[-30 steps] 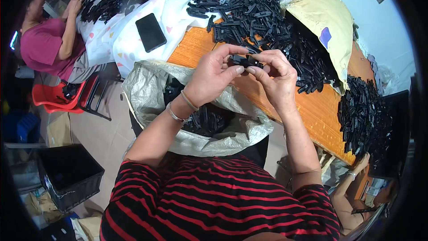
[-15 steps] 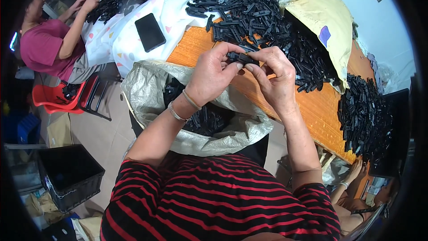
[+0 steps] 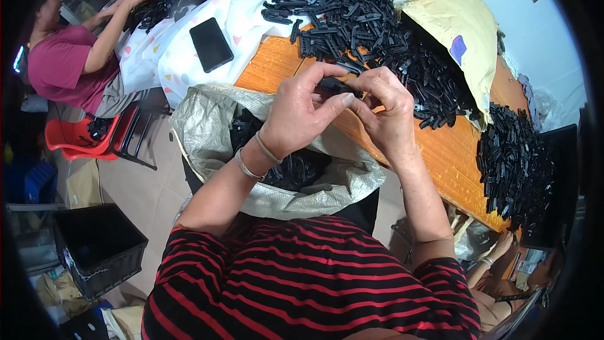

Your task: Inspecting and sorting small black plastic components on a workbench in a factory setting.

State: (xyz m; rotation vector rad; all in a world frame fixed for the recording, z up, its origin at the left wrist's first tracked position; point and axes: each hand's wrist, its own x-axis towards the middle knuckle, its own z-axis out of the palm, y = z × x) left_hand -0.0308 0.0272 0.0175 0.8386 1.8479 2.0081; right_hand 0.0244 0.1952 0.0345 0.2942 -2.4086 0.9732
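I observed the left hand (image 3: 302, 110) and the right hand (image 3: 387, 110) raised together over the near edge of the orange surface (image 3: 440, 157), fingertips meeting on a small black plastic part (image 3: 336, 85). Both hands were closed on that part, pinching it from either side; its exact shape was mostly hidden by the fingers. Beyond the part lay a large heap of black parts (image 3: 377, 25), spread partly over a yellow sack (image 3: 440, 0). Below the part, against my striped shirt, an open grey woven bag (image 3: 207, 119) held more black pieces. To the heap's left, a dark phone (image 3: 211, 44) rested on a white patterned cloth (image 3: 251, 0).
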